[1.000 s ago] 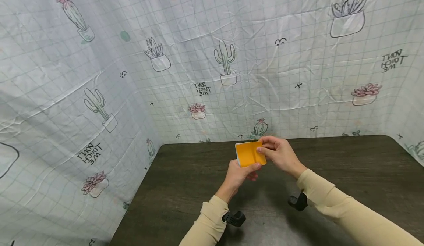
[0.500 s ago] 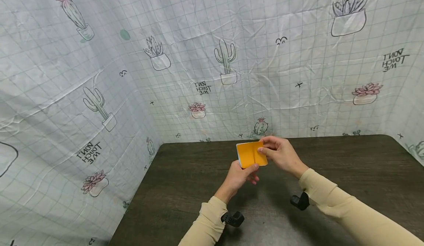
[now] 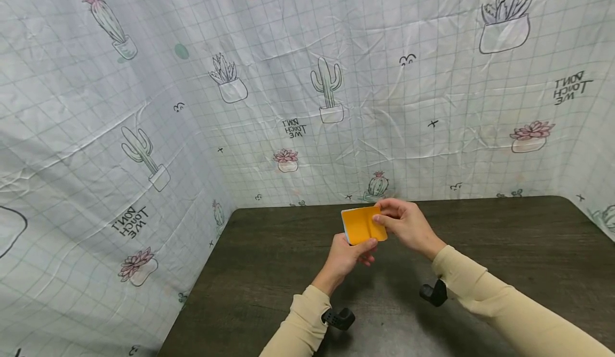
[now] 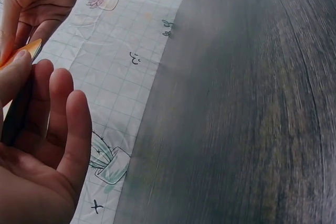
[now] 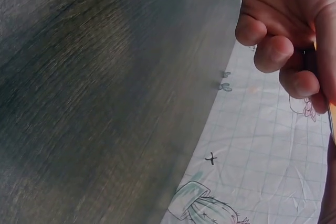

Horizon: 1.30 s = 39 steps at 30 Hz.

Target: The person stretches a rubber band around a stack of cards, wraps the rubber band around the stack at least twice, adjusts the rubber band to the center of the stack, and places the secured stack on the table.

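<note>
A flat, square orange pad [image 3: 357, 225], with a thin pale blue edge along its left side, is held up above the table in the head view. My left hand [image 3: 342, 256] pinches its lower edge, thumb on the orange face and fingers behind. On the upper right corner, my right hand [image 3: 409, 227] grips it between thumb and fingers. In the left wrist view only a sliver of the pad's orange face [image 4: 35, 47] shows, and its back looks dark. The right wrist view catches a narrow strip of the pad [image 5: 333, 121] at its right border.
A dark wood-grain table [image 3: 269, 282] lies under both arms. Behind it and to the sides hangs a white gridded cloth [image 3: 269, 101] printed with cacti. A black wrist device [image 3: 338, 318] sits on the left wrist, another black device [image 3: 434, 293] on the right.
Both hands keep their hold on the orange pad. The pad and hands shift only very slightly, and the crease in its face looks a little fainter than half a second ago.
</note>
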{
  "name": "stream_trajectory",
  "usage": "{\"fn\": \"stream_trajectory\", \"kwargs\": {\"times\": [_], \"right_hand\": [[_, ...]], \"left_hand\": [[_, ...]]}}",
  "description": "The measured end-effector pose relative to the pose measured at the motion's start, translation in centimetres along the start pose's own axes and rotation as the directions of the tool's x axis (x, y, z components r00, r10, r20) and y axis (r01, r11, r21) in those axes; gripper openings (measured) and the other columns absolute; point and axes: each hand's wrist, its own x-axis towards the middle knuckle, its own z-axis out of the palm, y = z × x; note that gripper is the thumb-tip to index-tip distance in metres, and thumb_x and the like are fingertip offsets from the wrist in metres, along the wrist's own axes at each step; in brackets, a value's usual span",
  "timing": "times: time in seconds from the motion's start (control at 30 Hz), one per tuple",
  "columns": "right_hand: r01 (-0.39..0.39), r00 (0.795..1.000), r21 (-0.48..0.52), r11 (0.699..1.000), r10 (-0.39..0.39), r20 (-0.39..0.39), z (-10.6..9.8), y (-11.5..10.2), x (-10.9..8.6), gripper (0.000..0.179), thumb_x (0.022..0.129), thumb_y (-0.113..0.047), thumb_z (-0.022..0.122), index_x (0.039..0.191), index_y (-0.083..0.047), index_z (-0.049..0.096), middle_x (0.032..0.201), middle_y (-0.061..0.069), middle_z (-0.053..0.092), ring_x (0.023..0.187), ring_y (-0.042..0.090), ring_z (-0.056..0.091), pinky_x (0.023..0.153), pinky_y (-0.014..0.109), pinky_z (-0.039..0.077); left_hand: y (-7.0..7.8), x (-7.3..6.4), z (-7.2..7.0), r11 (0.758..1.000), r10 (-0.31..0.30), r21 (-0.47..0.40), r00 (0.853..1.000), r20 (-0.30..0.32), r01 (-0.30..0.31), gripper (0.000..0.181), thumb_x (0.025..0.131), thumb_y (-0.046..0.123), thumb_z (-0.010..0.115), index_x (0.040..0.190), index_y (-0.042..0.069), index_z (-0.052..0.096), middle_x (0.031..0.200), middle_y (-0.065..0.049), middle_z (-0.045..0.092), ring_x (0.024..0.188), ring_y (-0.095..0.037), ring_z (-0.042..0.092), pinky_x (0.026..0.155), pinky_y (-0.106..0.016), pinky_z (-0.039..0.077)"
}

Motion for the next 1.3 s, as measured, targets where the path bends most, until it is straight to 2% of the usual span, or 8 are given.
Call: {"fn": "stream_trajectory", "kwargs": {"times": [0.2, 0.43, 0.6, 0.73, 0.87, 1.0, 1.17, 1.3], "right_hand": [[-0.004, 1.000, -0.009, 1.000, 0.004, 0.012, 0.0, 0.2, 0.0, 0.024, 0.097, -0.007, 0.068, 0.116, 0.006, 0.062, 0.107, 0.023, 0.071, 0.093, 0.023, 0.071, 0.072, 0.034, 0.061], [-0.020, 1.000, -0.010, 1.000, 0.021, 0.014, -0.1, 0.3, 0.0, 0.024, 0.096, -0.007, 0.068, 0.116, 0.005, 0.062, 0.107, 0.023, 0.071, 0.093, 0.028, 0.071, 0.071, 0.035, 0.062], [-0.025, 0.999, -0.008, 1.000, 0.025, 0.019, -0.2, 0.2, 0.0, 0.024, 0.096, -0.007, 0.068, 0.116, 0.005, 0.063, 0.107, 0.022, 0.071, 0.093, 0.027, 0.071, 0.071, 0.035, 0.062], [0.021, 0.998, -0.036, 0.999, -0.019, 0.067, 0.0, 0.3, -0.2, 0.019, 0.096, -0.004, 0.067, 0.114, 0.004, 0.065, 0.101, 0.018, 0.072, 0.088, 0.022, 0.071, 0.070, 0.033, 0.061], [0.032, 0.989, -0.052, 0.998, -0.024, 0.149, 0.3, 0.4, -0.4, 0.016, 0.096, -0.004, 0.067, 0.112, 0.001, 0.067, 0.097, 0.012, 0.073, 0.083, 0.022, 0.070, 0.068, 0.034, 0.059], [0.004, 0.986, -0.029, 1.000, 0.001, 0.164, 0.6, 0.3, -0.4, 0.018, 0.096, -0.006, 0.068, 0.113, 0.001, 0.066, 0.097, 0.013, 0.073, 0.084, 0.025, 0.069, 0.069, 0.034, 0.059], [-0.012, 0.990, -0.020, 1.000, 0.015, 0.140, 0.7, 0.0, -0.3, 0.019, 0.096, -0.005, 0.067, 0.114, 0.002, 0.066, 0.098, 0.014, 0.073, 0.086, 0.024, 0.070, 0.070, 0.035, 0.060], [-0.018, 0.990, -0.005, 1.000, 0.018, 0.138, 0.7, 0.2, -0.2, 0.021, 0.097, -0.005, 0.067, 0.115, 0.003, 0.065, 0.099, 0.015, 0.073, 0.086, 0.024, 0.070, 0.070, 0.033, 0.060]], "left_hand": [[0.0, 0.0, -0.2, 1.000, -0.017, 0.015, 1.000, 0.011, 0.017, 0.020, 0.096, 0.015, 0.071, 0.106, -0.002, 0.068, 0.081, -0.005, 0.071, 0.061, -0.013, 0.066, 0.058, -0.027, 0.058], [-0.3, 0.1, -0.3, 0.999, -0.033, 0.001, 0.998, 0.045, 0.033, 0.018, 0.097, 0.016, 0.070, 0.103, -0.001, 0.066, 0.079, -0.007, 0.065, 0.062, -0.014, 0.066, 0.057, -0.026, 0.058], [-0.3, 0.2, -0.4, 0.999, -0.028, 0.017, 0.999, 0.023, 0.028, 0.023, 0.097, 0.020, 0.071, 0.107, 0.000, 0.067, 0.084, -0.010, 0.067, 0.065, -0.018, 0.068, 0.063, -0.035, 0.061], [0.4, 0.6, -0.4, 0.998, 0.050, 0.029, 0.994, -0.100, -0.047, 0.028, 0.094, 0.026, 0.074, 0.113, 0.007, 0.069, 0.097, -0.006, 0.071, 0.080, -0.023, 0.071, 0.072, -0.043, 0.062], [1.5, 1.2, -0.3, 0.978, 0.204, 0.090, 0.958, -0.203, -0.189, 0.026, 0.094, 0.025, 0.074, 0.112, 0.006, 0.073, 0.102, -0.005, 0.071, 0.089, -0.019, 0.069, 0.076, -0.034, 0.060], [2.5, 1.4, -0.2, 0.962, 0.267, 0.111, 0.941, -0.208, -0.248, 0.022, 0.096, 0.021, 0.071, 0.105, 0.000, 0.074, 0.097, -0.006, 0.072, 0.083, -0.017, 0.067, 0.071, -0.031, 0.060], [2.9, 1.4, -0.4, 0.968, 0.240, 0.120, 0.951, -0.196, -0.220, 0.018, 0.097, 0.016, 0.069, 0.101, -0.002, 0.071, 0.094, -0.002, 0.069, 0.075, -0.015, 0.065, 0.066, -0.028, 0.059], [2.8, 1.3, -0.6, 0.964, 0.254, 0.124, 0.950, -0.184, -0.234, 0.017, 0.099, 0.009, 0.065, 0.103, -0.008, 0.065, 0.098, -0.005, 0.065, 0.075, -0.015, 0.064, 0.064, -0.026, 0.058]]}}
